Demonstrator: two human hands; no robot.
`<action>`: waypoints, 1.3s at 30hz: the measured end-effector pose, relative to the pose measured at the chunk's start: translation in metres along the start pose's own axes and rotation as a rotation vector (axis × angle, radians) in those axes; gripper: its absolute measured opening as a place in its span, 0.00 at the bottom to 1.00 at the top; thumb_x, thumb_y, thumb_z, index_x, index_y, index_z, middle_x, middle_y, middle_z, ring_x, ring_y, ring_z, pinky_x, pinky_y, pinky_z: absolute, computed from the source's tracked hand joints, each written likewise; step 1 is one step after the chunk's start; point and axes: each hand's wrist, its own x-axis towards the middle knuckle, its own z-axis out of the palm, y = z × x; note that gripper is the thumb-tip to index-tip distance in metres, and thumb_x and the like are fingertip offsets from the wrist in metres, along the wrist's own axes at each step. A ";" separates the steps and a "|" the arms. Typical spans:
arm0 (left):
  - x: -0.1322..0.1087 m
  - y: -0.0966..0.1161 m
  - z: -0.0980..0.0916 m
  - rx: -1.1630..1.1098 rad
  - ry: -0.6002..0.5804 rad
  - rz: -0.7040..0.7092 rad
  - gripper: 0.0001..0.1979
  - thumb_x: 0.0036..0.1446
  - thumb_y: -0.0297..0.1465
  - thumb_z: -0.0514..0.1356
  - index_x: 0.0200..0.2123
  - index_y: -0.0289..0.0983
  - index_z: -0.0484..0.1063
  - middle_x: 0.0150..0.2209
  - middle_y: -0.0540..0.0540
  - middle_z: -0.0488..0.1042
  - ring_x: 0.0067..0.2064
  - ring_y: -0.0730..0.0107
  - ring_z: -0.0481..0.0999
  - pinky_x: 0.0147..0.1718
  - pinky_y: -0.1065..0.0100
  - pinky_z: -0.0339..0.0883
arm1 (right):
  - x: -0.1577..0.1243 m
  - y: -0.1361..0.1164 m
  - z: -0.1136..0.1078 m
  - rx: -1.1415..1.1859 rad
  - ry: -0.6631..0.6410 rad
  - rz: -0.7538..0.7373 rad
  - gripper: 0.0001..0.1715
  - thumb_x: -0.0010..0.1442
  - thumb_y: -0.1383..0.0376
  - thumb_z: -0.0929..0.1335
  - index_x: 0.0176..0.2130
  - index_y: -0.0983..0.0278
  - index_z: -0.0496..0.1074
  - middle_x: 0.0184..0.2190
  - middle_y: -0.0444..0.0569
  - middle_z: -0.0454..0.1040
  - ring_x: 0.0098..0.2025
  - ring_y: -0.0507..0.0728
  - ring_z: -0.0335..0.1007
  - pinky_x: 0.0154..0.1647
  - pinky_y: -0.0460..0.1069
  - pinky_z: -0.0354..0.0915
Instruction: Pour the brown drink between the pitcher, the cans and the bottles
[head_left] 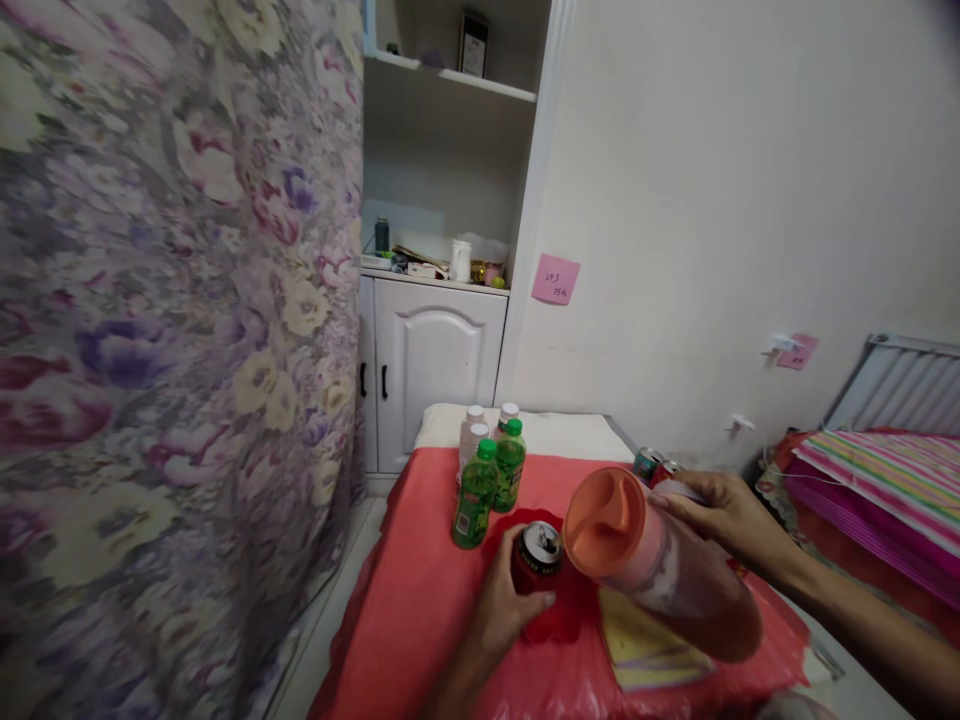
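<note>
Orange-lidded translucent plastic jug tilted (lid on), my right hand gripping it; left hand clamps red metal drink can upright on red tablecloth. My worry: jug bumps can, spill.

Soft, even indoor light, faint shadows, floral curtain blurred (nearest the lens), edges bent by wide-angle distortion

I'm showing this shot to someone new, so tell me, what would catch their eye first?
Probably the jug with the orange lid, tilted on its side in the right hand at lower centre, its top close to the red can that the left hand grips over the red-covered table. Next comes the floral curtain filling the left side, then the green bottles standing behind the can.
</note>
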 end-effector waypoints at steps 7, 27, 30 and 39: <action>-0.002 0.008 0.001 -0.009 0.003 -0.015 0.39 0.39 0.24 0.69 0.57 0.41 0.62 0.57 0.41 0.71 0.59 0.50 0.69 0.62 0.51 0.58 | 0.000 -0.003 -0.002 -0.001 -0.039 0.018 0.28 0.57 0.42 0.67 0.24 0.63 0.69 0.18 0.39 0.59 0.22 0.50 0.54 0.23 0.48 0.52; -0.003 0.013 0.002 -0.027 0.008 -0.015 0.38 0.39 0.25 0.69 0.56 0.41 0.63 0.56 0.42 0.72 0.59 0.50 0.69 0.61 0.52 0.58 | 0.000 -0.008 -0.004 -0.008 -0.046 0.019 0.29 0.57 0.42 0.67 0.23 0.63 0.66 0.18 0.39 0.58 0.23 0.50 0.54 0.24 0.47 0.51; -0.003 0.012 0.001 -0.022 0.000 -0.013 0.39 0.40 0.25 0.70 0.57 0.41 0.62 0.57 0.42 0.72 0.60 0.50 0.68 0.62 0.52 0.57 | 0.000 -0.007 -0.004 -0.023 -0.054 0.016 0.29 0.57 0.42 0.67 0.25 0.64 0.68 0.19 0.39 0.59 0.23 0.50 0.54 0.24 0.47 0.51; -0.001 0.009 0.001 -0.009 0.009 -0.003 0.39 0.39 0.23 0.69 0.57 0.41 0.62 0.57 0.42 0.72 0.60 0.51 0.69 0.62 0.53 0.58 | 0.000 -0.009 -0.005 -0.012 -0.023 0.004 0.27 0.57 0.44 0.68 0.22 0.63 0.67 0.18 0.40 0.59 0.23 0.50 0.54 0.22 0.46 0.52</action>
